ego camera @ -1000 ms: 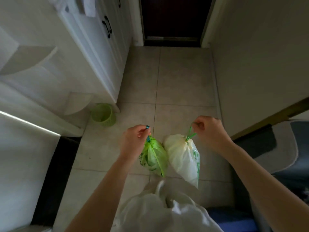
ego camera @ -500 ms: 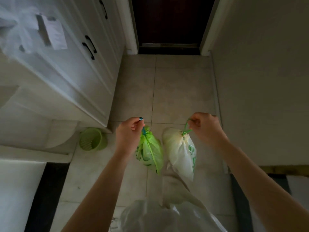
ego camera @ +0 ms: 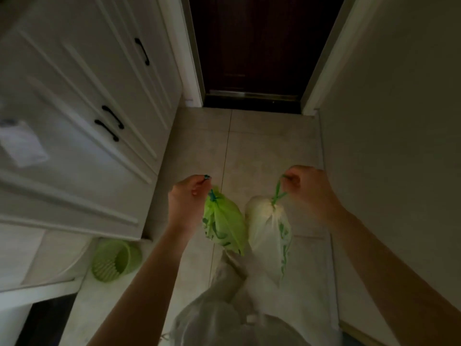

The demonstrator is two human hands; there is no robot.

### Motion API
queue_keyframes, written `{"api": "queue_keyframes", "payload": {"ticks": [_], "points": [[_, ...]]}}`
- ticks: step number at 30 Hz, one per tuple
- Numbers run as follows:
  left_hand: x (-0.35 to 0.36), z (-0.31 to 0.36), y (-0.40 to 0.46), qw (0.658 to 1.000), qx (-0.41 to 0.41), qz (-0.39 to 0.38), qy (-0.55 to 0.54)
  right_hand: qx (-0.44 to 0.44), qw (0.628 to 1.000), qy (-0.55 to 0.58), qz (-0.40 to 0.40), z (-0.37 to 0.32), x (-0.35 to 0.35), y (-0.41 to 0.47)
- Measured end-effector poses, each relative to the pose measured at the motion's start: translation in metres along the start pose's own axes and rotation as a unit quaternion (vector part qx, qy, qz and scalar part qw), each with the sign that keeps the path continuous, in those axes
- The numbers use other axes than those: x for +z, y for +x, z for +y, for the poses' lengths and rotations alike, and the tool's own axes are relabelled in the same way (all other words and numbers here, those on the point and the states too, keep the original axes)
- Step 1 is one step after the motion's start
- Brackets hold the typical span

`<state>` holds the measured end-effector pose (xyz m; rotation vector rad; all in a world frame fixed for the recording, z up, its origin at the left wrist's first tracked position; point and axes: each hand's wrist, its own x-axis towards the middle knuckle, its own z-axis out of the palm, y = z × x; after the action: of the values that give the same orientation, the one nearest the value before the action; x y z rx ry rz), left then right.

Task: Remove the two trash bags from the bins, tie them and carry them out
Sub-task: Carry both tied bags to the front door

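Two tied trash bags hang in front of me above the tiled floor. My left hand (ego camera: 187, 196) pinches the drawstring of the bright green trash bag (ego camera: 223, 224). The white trash bag (ego camera: 270, 236), printed with green marks, hangs from its green drawstring in my right hand (ego camera: 308, 187). The two bags hang side by side and touch or nearly touch. A small green bin (ego camera: 113, 260) lies tipped on the floor at the lower left, with no bag in it.
A dark door (ego camera: 252, 46) stands shut straight ahead at the end of a narrow tiled hallway (ego camera: 272, 146). White cabinets (ego camera: 82, 101) with black handles line the left side. A plain wall (ego camera: 399, 121) bounds the right. My light trousers show below.
I have moved forward down the hallway with both bags. The door is nearer and larger, and the green bin has slid back toward the lower left.
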<state>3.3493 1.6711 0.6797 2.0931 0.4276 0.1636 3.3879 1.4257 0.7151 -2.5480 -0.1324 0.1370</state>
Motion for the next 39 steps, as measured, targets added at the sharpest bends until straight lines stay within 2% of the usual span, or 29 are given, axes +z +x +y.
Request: {"api": "queue_keyframes", "payload": {"ticks": [7,15,22,28,35,39], "points": [[0.042,0.033,0.138,0.998,0.005,-0.06,-0.01,0.016,1.0,-0.012,0.018,0.009,-0.022,0.14],[0.095,0.071,0.28,0.998,-0.005,-0.064,-0.009,0.029,0.999,-0.005,0.028,0.03,-0.047,0.289],[0.143,0.099,0.394,0.999,-0.041,-0.007,-0.014,-0.005,1.0,0.009,-0.012,0.052,-0.059,0.439],[0.169,0.121,0.481,0.993,-0.074,0.088,-0.009,-0.038,0.997,0.009,-0.065,0.052,-0.072,0.564],[0.185,0.129,0.575,0.988,-0.089,0.122,0.016,-0.032,0.993,0.016,-0.117,0.047,-0.065,0.683],[0.192,0.119,0.623,0.985,-0.118,0.124,0.021,0.004,0.988,0.046,-0.148,0.041,-0.052,0.75]]}}
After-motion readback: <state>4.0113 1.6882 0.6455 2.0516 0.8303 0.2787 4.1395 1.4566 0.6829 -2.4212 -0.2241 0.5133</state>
